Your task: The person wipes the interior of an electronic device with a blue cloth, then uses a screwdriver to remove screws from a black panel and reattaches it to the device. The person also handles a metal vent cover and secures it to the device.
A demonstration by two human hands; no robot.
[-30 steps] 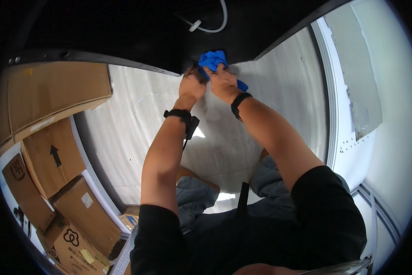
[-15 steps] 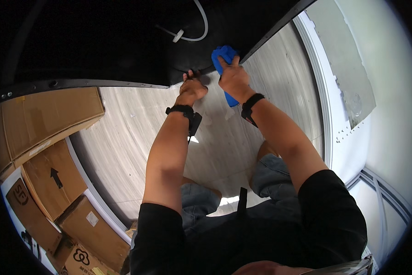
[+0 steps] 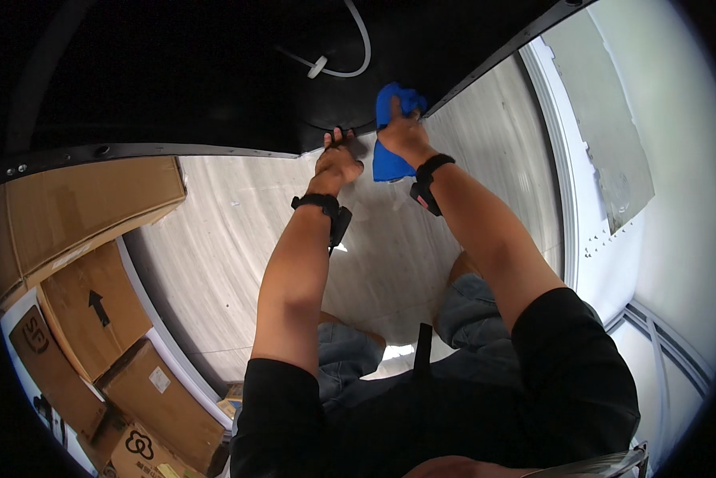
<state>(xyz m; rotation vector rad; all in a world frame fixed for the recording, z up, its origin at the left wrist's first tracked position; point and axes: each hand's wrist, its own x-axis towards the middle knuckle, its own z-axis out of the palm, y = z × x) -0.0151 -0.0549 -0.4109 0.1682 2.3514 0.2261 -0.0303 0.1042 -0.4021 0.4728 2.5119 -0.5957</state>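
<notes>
A bunched blue cloth (image 3: 390, 163) is in my right hand (image 3: 406, 137). The fingers press it against the lower edge of a large black panel (image 3: 215, 88), near the corner, and a flap of cloth hangs toward me. Beside it, my left hand (image 3: 339, 163) touches the panel's near edge with its fingers stretched out and a little apart. Nothing shows in that hand. A thin white tube (image 3: 367, 48) with a round white fitting (image 3: 317, 67) loops over the dark surface above both hands.
Stacked cardboard boxes (image 3: 95, 303) stand at the left. The black panel's metal rim (image 3: 175, 149) runs along above them. Pale streaked flooring (image 3: 230, 239) lies below my arms. A white frame (image 3: 553, 135) and wall (image 3: 653, 199) rise at the right.
My right hand and the blue cloth have shifted slightly right, and the cloth has bunched differently. The left hand stays at the panel edge; the whole view has moved slightly.
</notes>
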